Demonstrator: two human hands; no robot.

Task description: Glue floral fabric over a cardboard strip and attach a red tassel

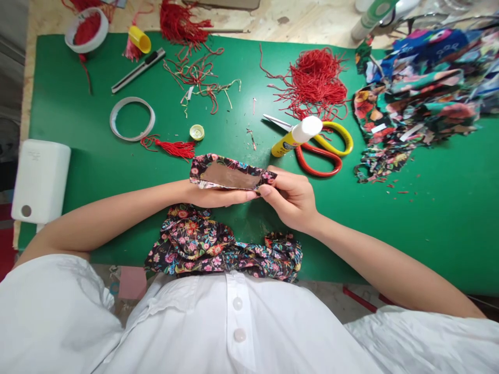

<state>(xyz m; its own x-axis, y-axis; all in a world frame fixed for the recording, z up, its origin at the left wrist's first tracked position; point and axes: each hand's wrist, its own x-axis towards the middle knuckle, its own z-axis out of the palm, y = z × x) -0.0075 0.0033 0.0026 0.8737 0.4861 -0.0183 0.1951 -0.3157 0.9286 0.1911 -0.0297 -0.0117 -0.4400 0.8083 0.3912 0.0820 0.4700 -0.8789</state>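
A green worktop (97,156) carries floral cloth (218,249) nearest the person; just above it, the left hand (218,196) and right hand (292,200) each pinch an end of the fabric-wrapped card (230,174). Judging by this, pressing edges flat and taut would serve best; scissors (323,150) lie beyond.

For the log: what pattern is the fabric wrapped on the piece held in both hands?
Dark floral fabric with pink and red flowers, edging a brown card centre; head view.

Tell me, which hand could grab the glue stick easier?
Probably the right hand. The glue stick lies on the green mat just beyond it, beside the scissors. The left hand is farther off, under the fabric-covered strip both hands hold.
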